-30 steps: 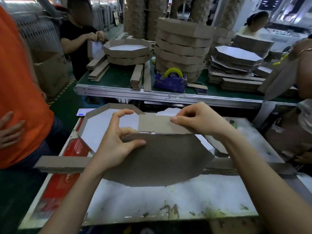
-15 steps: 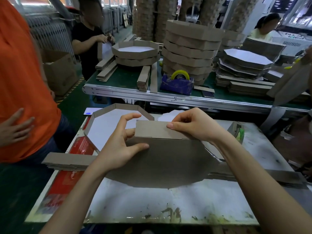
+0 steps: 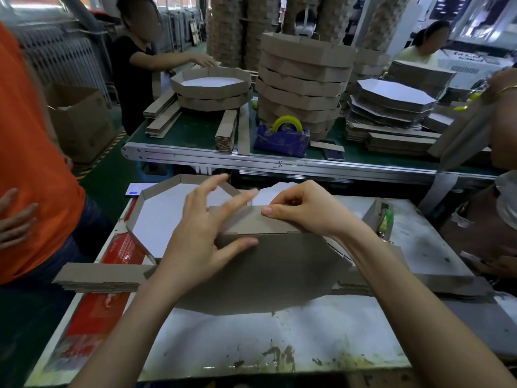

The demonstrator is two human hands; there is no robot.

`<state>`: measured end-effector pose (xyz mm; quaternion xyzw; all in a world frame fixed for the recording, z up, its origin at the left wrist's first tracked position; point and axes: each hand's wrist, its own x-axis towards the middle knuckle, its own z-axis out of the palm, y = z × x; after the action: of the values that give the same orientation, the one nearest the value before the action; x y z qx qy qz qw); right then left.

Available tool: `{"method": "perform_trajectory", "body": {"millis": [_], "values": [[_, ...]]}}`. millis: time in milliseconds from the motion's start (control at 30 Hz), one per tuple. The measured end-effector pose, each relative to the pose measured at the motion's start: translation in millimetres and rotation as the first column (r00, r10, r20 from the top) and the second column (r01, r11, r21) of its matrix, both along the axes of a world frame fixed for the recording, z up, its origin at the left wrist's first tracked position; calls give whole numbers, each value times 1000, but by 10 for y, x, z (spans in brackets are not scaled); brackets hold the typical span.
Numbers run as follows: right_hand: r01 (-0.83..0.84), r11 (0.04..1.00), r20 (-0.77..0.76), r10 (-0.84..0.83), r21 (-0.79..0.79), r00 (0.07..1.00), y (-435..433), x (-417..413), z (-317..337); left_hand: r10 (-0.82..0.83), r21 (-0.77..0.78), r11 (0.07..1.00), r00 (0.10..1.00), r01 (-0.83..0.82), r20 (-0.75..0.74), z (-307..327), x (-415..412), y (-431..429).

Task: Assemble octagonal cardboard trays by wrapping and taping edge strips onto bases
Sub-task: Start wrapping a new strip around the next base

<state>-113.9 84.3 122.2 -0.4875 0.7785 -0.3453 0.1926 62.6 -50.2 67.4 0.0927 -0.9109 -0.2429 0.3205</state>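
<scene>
A brown octagonal cardboard base (image 3: 265,278) lies on the white worktable. An edge strip (image 3: 249,222) stands folded up along its far side. My right hand (image 3: 305,211) pinches the strip's top edge between thumb and curled fingers. My left hand (image 3: 204,233) is beside it with fingers spread and blurred above the strip, its thumb pressed on the base near the fold. A finished tray (image 3: 165,214) with a white inside sits just behind on the left.
Flat strips (image 3: 103,277) lie across the table under the base. A tape roll in a cardboard holder (image 3: 382,219) stands at the right. Behind, a green conveyor table (image 3: 195,135) carries stacked trays (image 3: 302,79), a purple tape dispenser (image 3: 282,135) and bases. People stand left, behind and right.
My left fingers have lifted off the strip and spread open; before, they curled against it. My right hand keeps its pinch on the strip's top edge. The view has shifted slightly.
</scene>
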Motion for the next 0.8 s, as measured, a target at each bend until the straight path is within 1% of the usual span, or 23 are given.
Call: {"method": "perform_trajectory", "body": {"millis": [33, 67, 133, 233, 333, 467, 533, 600, 667, 733, 800], "values": [[-7, 1000, -14, 7, -15, 1000, -4, 9, -16, -19, -62, 998, 1000, 18, -3, 18, -22, 19], [-7, 999, -22, 6, -35, 1000, -6, 12, -30, -35, -92, 995, 999, 35, 6, 35, -47, 41], [-2, 997, 2, 2, -72, 1000, 8, 0, -53, -49, -78, 996, 998, 51, 35, 53, -83, 74], [-13, 996, 11, 14, -93, 1000, 47, -23, -90, -77, -30, 996, 997, 78, 28, 52, -124, 88], [40, 993, 15, -39, -112, 999, 54, -27, -147, -114, -9, 993, 993, 114, 24, 41, -157, 50], [44, 992, -63, -52, -119, 997, 34, 5, -159, -140, -21, 990, 990, 141, 30, 26, -180, -23], [70, 987, -73, -81, -141, 994, 41, -18, -155, -153, -18, 988, 988, 154, 32, 29, -191, -51], [153, 961, -14, -160, -229, 987, 73, -112, -156, -163, -2, 987, 986, 163, 31, 46, -222, -80], [314, 891, 73, -307, -328, 949, 148, -329, -178, -178, 16, 984, 984, 177, 25, 76, -263, -104], [501, 777, 176, -471, -381, 864, 275, -687, -232, -205, 11, 979, 978, 205, 27, 92, -293, -129], [664, 670, 220, -629, -332, 745, 462, -1118, -352, -246, 5, 969, 968, 246, 44, 87, -302, -153]]}}
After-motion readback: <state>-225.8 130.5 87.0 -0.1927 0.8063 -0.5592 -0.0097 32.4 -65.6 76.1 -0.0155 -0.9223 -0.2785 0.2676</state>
